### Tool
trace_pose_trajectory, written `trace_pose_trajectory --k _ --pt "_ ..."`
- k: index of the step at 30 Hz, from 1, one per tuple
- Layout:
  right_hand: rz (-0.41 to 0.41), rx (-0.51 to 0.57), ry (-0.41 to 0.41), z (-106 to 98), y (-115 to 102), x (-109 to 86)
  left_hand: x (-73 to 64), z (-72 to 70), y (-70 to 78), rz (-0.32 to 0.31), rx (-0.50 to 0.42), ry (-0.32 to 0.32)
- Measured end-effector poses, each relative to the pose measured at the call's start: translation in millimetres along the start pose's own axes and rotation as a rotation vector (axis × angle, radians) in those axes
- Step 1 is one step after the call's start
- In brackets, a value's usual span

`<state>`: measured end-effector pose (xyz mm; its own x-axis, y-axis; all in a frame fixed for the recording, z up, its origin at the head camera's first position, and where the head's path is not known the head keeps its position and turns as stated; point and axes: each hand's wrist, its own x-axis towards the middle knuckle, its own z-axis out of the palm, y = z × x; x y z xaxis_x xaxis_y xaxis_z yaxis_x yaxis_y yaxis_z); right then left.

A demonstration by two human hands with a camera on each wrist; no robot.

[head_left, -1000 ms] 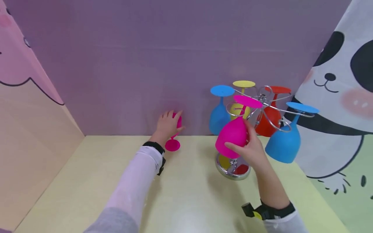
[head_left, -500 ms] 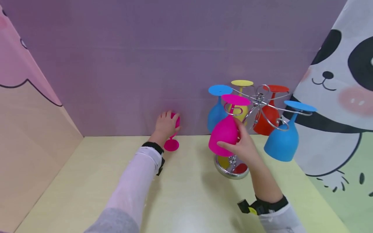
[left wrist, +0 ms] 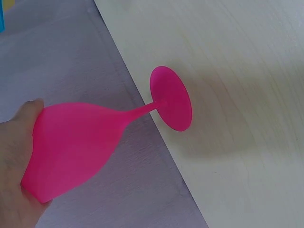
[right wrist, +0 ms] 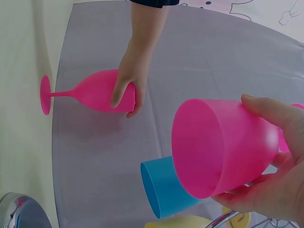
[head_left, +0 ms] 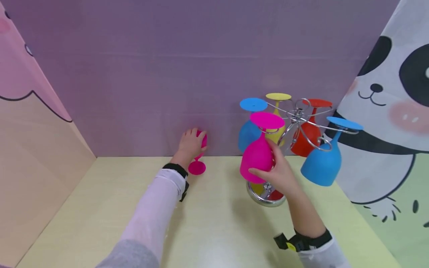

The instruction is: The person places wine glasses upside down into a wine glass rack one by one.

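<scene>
My left hand (head_left: 190, 143) grips the bowl of a pink wine glass (head_left: 198, 160) that stands upright on the table by the purple back wall; the pink wine glass (left wrist: 85, 142) shows bowl, stem and foot in the left wrist view. My right hand (head_left: 278, 171) holds a second pink glass (head_left: 257, 154) upside down by its bowl, its foot (head_left: 267, 120) at an arm of the chrome rack (head_left: 298, 116). In the right wrist view that second pink glass (right wrist: 221, 145) shows its open mouth, with my left hand (right wrist: 128, 85) beyond.
The rack holds upside-down glasses: two blue (head_left: 321, 163), one yellow (head_left: 279, 97) and one red (head_left: 310, 134). Its round chrome base (head_left: 266, 193) stands on the pale table (head_left: 214, 223). A purple wall (head_left: 201, 74) closes the back; patterned panels stand left and right.
My right hand has shifted the upside-down pink glass slightly left and lower along the rack arm. My left hand stays on the standing pink glass.
</scene>
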<state>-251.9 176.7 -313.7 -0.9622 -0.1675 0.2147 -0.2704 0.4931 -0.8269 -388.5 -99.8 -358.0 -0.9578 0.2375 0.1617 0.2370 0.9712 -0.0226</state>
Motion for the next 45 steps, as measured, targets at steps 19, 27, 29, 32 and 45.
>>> trace_pose_trajectory --k 19,27,29,32,45 --pt "-0.004 0.006 0.022 1 2 -5.5 1.8 2.2 0.9 -0.013 -0.020 -0.006" --pt "0.038 0.013 0.026 -1 4 -6.7 1.5 1.6 1.3 -0.011 -0.023 -0.016" --pt "0.037 0.013 0.028 -2 4 -6.7 1.7 2.2 1.1 -0.011 -0.023 -0.009" --pt "0.030 0.006 0.030 -3 5 -6.4 1.8 3.4 0.8 -0.012 -0.028 0.000" --pt "-0.032 -0.042 0.022 -9 8 -8.2 1.8 4.0 0.9 -0.013 -0.019 -0.002"
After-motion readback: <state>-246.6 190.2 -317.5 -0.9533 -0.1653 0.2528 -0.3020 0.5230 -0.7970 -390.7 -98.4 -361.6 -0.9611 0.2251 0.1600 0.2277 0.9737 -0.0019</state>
